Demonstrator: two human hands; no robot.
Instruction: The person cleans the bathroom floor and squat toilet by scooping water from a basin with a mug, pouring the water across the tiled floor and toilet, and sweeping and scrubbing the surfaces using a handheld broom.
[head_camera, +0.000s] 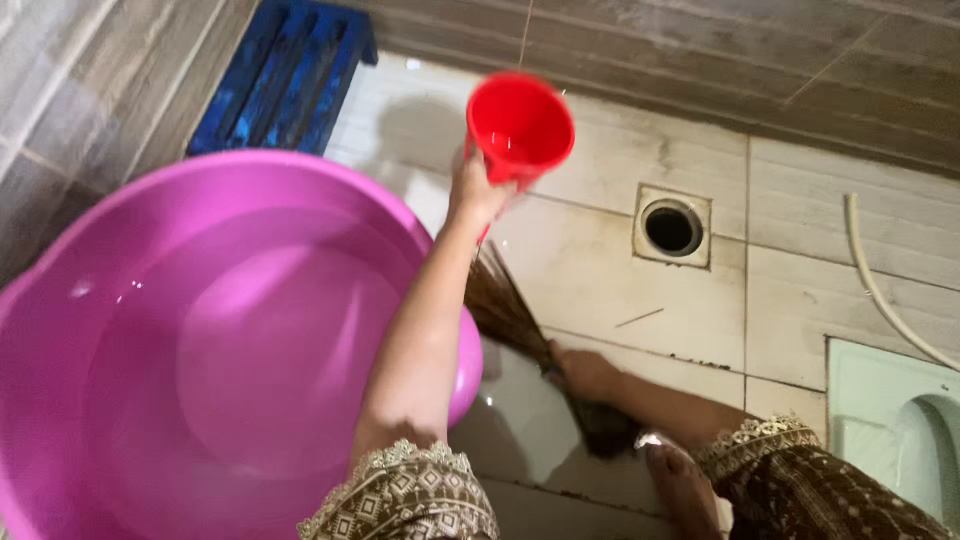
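I see my left hand gripping the red cup, raised over the floor beyond the pink tub; my right hand seems closed on the broom, whose long axis slants up-left toward the cup.

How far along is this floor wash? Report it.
Done: the white tile beside the pink basin shines wet. In hand: the left hand lifts a red cup, the right hand presses a stick broom to the floor. Left: dark grime lines the joint below the drain.
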